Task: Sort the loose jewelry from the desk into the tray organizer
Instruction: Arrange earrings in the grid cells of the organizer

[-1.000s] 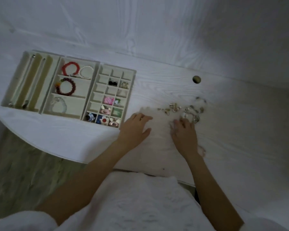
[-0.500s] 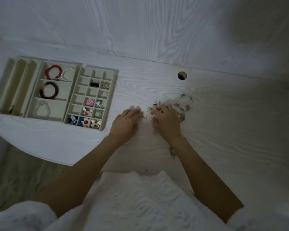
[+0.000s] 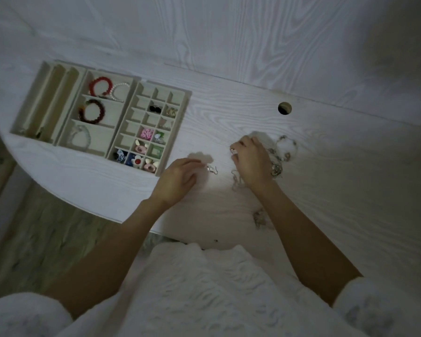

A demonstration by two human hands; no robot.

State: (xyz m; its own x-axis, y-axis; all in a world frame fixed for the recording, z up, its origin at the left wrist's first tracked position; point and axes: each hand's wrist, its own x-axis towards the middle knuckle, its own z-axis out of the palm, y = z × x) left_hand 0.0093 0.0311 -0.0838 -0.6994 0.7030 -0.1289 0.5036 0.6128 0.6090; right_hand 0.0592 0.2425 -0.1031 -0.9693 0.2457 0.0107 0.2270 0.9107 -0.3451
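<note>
Pale wood-grain desk [image 3: 326,190] under dim light, and we're leaning over it with both bare arms out. At ten o'clock sits the beige compartmented tray organizer [image 3: 175,132]: bead bracelets in its middle section, small colourful pieces in the grid of little cells on its near right.

Our left hand [image 3: 178,178] hovers low at the centre, fingers curled inward, and a small silver hook earring [image 3: 212,169] hangs just off the fingertips — we judge it pinched, though the actual contact is hidden in the gloom. Our right hand [image 3: 250,164] is at one o'clock, palm down, fingers bent into the tangled heap of loose silvery jewelry [image 3: 281,154]; whether it has closed on a piece we cannot tell. A stray pale cluster [image 3: 259,218] lies at about four o'clock from centre, beside the right forearm.

How will this stuff handle? Light as anything, we'd say — thin wire hooks that bend, chains that snag one another and drag neighbours along. Best taken by fingertip pinch on the bead or drop, not the hook, one piece at a time, lifting slowly so tangles show before they pull. Both wrists sit low and flat, elbows tucked towards us, forearms angled inward.
</note>
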